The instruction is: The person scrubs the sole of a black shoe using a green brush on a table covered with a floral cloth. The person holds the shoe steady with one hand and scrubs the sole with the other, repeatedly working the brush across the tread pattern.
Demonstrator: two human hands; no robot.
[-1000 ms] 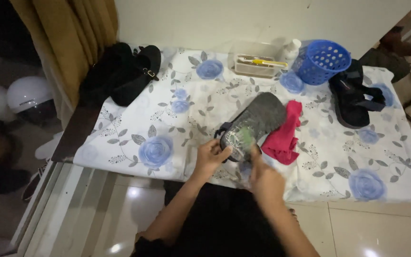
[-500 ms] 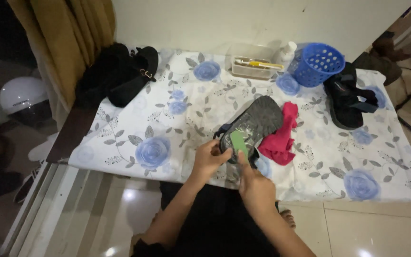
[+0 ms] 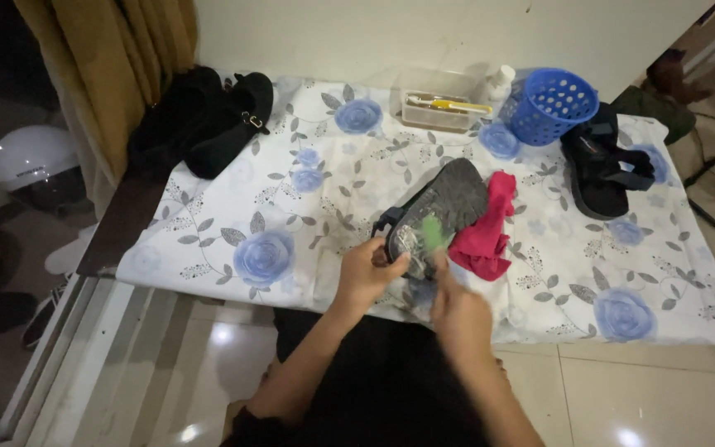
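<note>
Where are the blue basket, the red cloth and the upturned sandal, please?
blue basket (image 3: 549,106): head view, on its perforated side wall.
red cloth (image 3: 486,236): head view, on its bunched middle.
upturned sandal (image 3: 450,199): head view, on its grey sole.

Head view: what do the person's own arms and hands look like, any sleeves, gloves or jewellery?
Both forearms are bare from the elbow down, with no sleeves showing. The left hand and right hand wear no gloves, and no watch, bracelet or ring can be made out. The right hand is motion-blurred, so small details on its fingers cannot be told. Dark clothing covers the lap below.
</note>
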